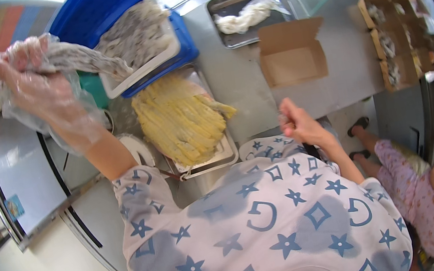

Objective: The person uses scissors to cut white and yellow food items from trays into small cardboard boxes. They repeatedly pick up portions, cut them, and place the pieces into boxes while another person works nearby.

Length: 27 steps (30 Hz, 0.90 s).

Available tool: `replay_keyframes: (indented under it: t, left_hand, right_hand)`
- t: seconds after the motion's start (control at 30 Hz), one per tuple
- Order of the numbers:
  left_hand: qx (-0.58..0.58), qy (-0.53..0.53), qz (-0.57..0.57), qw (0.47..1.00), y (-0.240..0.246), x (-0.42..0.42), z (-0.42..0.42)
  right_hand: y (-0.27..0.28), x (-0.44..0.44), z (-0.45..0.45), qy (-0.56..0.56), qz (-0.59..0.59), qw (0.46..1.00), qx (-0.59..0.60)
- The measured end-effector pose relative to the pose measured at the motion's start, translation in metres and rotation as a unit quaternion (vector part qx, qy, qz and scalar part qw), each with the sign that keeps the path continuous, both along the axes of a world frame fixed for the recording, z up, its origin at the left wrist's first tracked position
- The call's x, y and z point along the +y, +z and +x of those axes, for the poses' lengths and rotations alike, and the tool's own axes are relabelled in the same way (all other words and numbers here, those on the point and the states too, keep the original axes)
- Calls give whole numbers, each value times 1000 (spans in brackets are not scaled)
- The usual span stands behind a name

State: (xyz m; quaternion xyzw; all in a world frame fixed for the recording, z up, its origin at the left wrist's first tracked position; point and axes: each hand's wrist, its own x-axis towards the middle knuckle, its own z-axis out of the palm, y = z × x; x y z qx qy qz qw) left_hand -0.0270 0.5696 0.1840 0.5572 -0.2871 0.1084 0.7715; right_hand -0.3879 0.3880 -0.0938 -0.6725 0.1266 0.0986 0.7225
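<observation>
My left hand [36,84], in a clear plastic glove, is raised at the upper left, gripping a floppy greyish-white strip of raw food [79,57]. The strip's free end hangs over a white tub [146,72] holding similar grey, speckled pieces [135,30]. My bare right hand [299,124] hovers low near the counter's front edge, fingers curled; whether anything is inside them cannot be made out. Between my hands, yellow coated strips [180,120] lie side by side on a metal tray [226,153]. An open brown cardboard box [293,64] stands beyond my right hand.
Around the tub is a blue container [185,33] with its lid raised. A dark metal tray [233,40] farther back holds a crumpled white bundle [246,16]. Several filled cardboard boxes [393,41] line the right. Another person in pink patterned clothing [424,191] is at the right.
</observation>
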Motion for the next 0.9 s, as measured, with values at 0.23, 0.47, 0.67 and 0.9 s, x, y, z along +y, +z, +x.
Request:
replay_keyframes:
  t: [0.23,0.47,0.67,0.9]
  left_hand:
    - [138,-250,-15,958,-74,-94,-105]
    - [208,-305,47,928,-153,-178,-179]
    - [199,-347,73,914,-185,-203,-198]
    - [227,-414,103,876,-201,-200,-199]
  right_hand:
    - [-5,9,-14,-85,159,980,-81]
    - [-27,-9,-47,-213,120,963,116]
    - [-62,-10,-48,-120,278,953,13]
    - [-86,-25,14,-100,489,865,-44]
